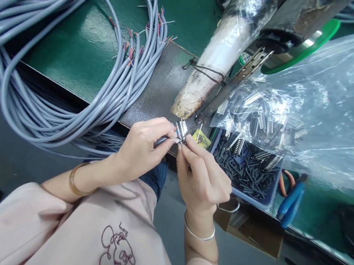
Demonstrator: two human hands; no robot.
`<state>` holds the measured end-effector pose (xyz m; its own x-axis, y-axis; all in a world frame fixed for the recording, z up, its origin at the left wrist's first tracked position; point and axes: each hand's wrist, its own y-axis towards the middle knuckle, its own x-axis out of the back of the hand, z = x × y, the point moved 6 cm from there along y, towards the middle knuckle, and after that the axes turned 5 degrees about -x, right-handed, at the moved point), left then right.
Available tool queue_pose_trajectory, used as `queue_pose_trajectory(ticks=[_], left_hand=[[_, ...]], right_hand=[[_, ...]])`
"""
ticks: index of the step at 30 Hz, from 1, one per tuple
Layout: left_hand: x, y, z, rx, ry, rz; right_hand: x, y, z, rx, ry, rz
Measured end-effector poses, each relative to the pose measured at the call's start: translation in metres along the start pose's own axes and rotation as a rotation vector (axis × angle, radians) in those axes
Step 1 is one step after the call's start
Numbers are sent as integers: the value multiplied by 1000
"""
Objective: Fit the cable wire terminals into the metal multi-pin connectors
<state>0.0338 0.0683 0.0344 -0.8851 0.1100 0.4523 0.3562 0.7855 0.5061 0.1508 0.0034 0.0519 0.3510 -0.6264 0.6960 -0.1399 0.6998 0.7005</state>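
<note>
My left hand (145, 145) is closed, with a grey cable (160, 141) between thumb and fingers. Small coloured wires (175, 128) show at its fingertips. A silver multi-pin connector (181, 129) sits just beyond them, under the tip of the soldering iron (211, 104). With thumb and forefinger pinched together, my right hand (202, 174) grips the connector's near end; the exact contact is partly hidden by the fingers. A yellow sponge (202, 140) lies just right of the connector.
Bundled grey cables (102, 110) with stripped ends cover the left. A white-wrapped pipe (204, 71) hangs over the work spot. At right are a blue tray (265, 202) of black sleeves and connectors, a clear plastic bag (330, 95), blue-handled pliers (291, 202) and a green-rimmed spool (320, 42).
</note>
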Motion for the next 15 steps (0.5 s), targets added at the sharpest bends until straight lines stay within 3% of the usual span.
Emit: queue_pose_trajectory(ticks=[9,11,15], left_hand=[[-1,-7,1,47,-107,11],[-2,-9,5,125,-190,23],[-12,-23,18,434,-530,157]], right_hand=[[3,-11,1,-57,5,-34],[5,-12,2,-80,28,-43],[8,-13,-5,-249,195,-7]])
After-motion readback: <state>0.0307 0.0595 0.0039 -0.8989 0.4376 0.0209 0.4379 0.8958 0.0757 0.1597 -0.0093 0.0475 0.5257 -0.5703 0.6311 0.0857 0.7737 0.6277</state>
